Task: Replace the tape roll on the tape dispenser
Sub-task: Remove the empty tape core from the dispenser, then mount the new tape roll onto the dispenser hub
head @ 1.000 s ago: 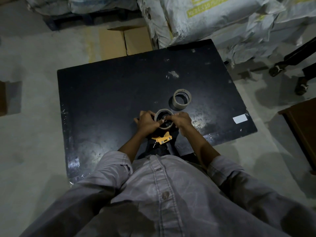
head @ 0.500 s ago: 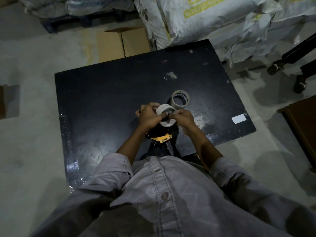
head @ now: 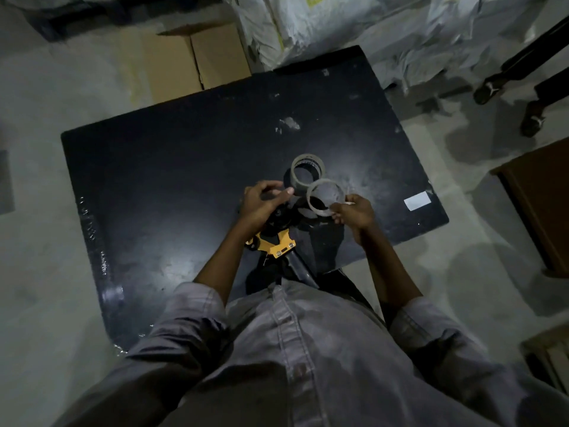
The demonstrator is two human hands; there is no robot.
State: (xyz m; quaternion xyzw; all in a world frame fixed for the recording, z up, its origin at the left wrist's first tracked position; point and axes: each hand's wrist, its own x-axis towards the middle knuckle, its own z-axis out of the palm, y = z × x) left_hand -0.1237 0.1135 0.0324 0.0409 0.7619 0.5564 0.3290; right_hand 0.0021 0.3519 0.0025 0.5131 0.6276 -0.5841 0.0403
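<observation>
My right hand (head: 354, 212) pinches the near rim of the empty tape core (head: 326, 197), fingers clamped, and holds it above the black table (head: 172, 180), its opening facing up toward me. My left hand (head: 261, 201) curls loosely over the dispenser's hub, fingertips together. The tape dispenser (head: 277, 241) lies lengthwise, handle toward my body. The new tape roll (head: 308, 173) rests flat just beyond.

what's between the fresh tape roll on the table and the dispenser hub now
Mainly the left hand, resting over the dispenser hub. The empty core, pinched in the right hand, hangs just right of that path beside the fresh tape roll.
</observation>
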